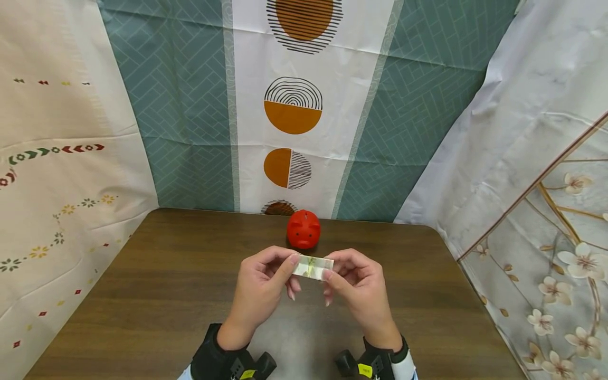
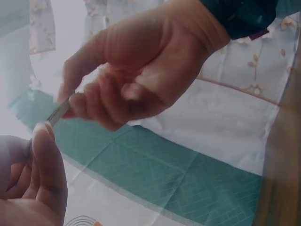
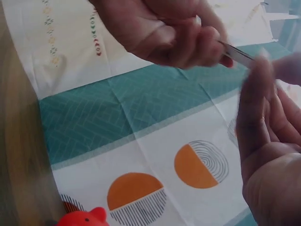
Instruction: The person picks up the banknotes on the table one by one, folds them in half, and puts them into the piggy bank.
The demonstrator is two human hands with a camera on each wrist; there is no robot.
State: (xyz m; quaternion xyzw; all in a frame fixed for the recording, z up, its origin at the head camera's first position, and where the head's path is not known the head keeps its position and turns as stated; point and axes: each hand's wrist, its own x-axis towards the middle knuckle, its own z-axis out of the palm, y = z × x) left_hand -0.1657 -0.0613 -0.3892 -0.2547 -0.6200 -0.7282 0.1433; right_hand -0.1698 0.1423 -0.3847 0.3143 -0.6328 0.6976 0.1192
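Note:
Both hands hold a small folded banknote (image 1: 313,267), pale with a yellow-green pattern, stretched level above the table. My left hand (image 1: 263,285) pinches its left end between thumb and fingers. At the other end, my right hand (image 1: 358,285) grips it the same way. In the left wrist view the banknote (image 2: 58,111) appears nearly edge-on, a thin strip between the two hands. The right wrist view also has the banknote (image 3: 239,56) edge-on. Just beyond the hands stands a red piggy bank (image 1: 303,230), its face toward me and a slot on top.
A brown wooden table (image 1: 142,295) lies under the hands. Behind it hangs a teal and white curtain (image 1: 190,105) with orange circle patterns. Embroidered cream cloth (image 1: 57,200) borders the left side, and a white floral cloth (image 1: 522,211) the right.

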